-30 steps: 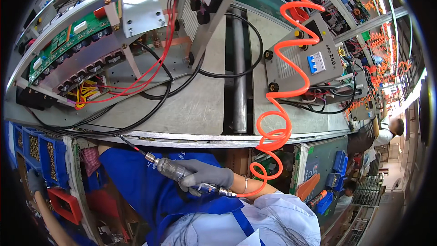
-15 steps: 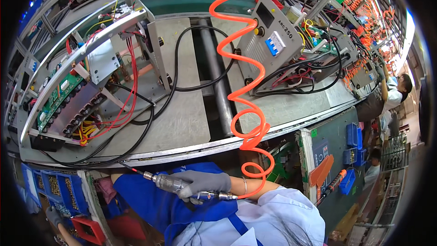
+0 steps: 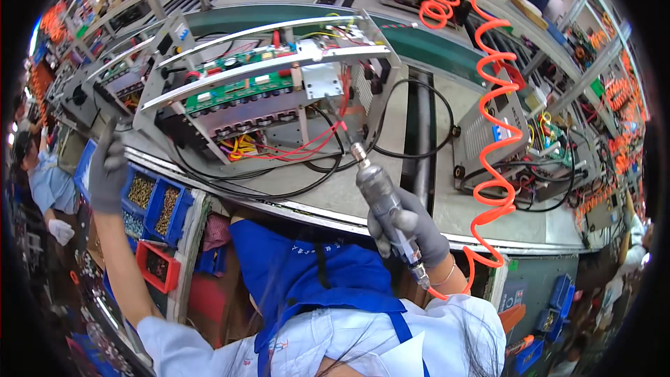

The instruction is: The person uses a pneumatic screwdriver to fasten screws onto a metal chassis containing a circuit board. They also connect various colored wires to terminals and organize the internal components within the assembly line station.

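Observation:
My right hand (image 3: 422, 232), in a grey glove, is wrapped round a pneumatic screwdriver (image 3: 377, 185). Its bit, red near the tip, points up toward the open-sided machine chassis (image 3: 259, 106) in front of me; from this view I cannot tell whether it touches. An orange coiled hose (image 3: 504, 138) joins the tool's lower end. My gloved left hand (image 3: 108, 174) is raised at the left, above the blue parts bins (image 3: 166, 211) and beside the bench edge. Its fingers are drawn together; anything between them is too small to make out.
A red bin (image 3: 157, 267) stands below the blue ones. Black cables (image 3: 307, 192) loop over the metal bench (image 3: 328, 213). A second grey machine (image 3: 492, 132) stands right, behind the hose. A co-worker in light blue (image 3: 52, 185) is at the far left.
The view has swung left. My right hand has lifted the screwdriver from my lap to the chassis, bit upward. My left hand has risen from low beside the bins to above them.

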Demonstrator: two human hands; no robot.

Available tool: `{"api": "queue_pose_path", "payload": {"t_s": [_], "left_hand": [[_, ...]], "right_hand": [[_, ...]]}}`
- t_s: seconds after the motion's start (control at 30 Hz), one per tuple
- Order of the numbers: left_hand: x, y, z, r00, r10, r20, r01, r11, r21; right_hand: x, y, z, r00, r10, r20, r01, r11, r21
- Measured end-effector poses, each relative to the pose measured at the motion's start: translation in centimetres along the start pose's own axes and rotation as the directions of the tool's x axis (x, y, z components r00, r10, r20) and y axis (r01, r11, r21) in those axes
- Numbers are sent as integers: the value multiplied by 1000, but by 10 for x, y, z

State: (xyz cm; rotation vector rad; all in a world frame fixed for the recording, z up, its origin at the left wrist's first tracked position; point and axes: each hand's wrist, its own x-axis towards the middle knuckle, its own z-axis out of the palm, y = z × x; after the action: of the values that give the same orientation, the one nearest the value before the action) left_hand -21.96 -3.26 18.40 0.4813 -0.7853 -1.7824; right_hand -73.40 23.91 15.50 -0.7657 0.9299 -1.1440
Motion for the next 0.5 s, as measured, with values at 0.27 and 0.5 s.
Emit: {"api": "queue_pose_path", "payload": {"t_s": [0.27,0.5], "left_hand": [[136,-131,199,922,-215,321,19,855,518],[193,-163,228,868,-335,365,-211,418,884]], "right_hand": [[38,-15,31,998,-60,-26,57,994,-89],[46,-15,43,996,-62,-62,55,993,-104]]}}
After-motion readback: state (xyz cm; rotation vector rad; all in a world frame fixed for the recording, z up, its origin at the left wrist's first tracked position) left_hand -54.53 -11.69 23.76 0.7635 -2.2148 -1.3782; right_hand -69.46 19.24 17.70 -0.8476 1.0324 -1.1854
